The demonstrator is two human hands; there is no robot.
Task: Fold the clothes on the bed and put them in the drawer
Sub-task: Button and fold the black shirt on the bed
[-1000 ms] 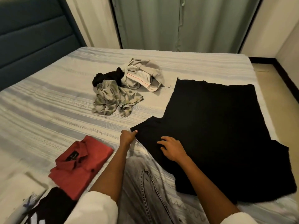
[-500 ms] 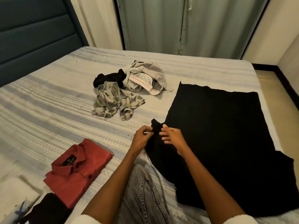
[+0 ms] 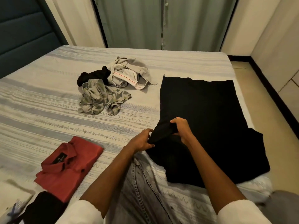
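The black shirt [image 3: 210, 120] lies spread flat on the bed [image 3: 48, 97] along its right edge, body smooth and reaching toward the far edge, with one sleeve sticking out near the right edge and the other sleeve gathered up at the near left of the garment. Both hands are clamped on that gathered sleeve: the left hand [image 3: 142, 141] pinches its lower end and the right hand [image 3: 181, 126] grips it just beside, the two hands close together with the bunched cloth between them. The fabric is plain, dark and matte, with little detail visible in its folds. As a judgement, the folding of this shirt is at its first step, the sleeve being brought inward over the body, and the rest of its folds are not yet made. Toward the near left corner of the bed a red shirt [image 3: 69, 164] lies folded with its collar up, and beside it at the near edge sit a dark folded piece [image 3: 42, 209] and a white folded piece [image 3: 13, 196], so part of the work looks done. Near the middle of the bed a pile of unfolded clothes [image 3: 111, 84], grey patterned, black and pale, is left to fold. No drawer is in view, so nothing appears put away yet.
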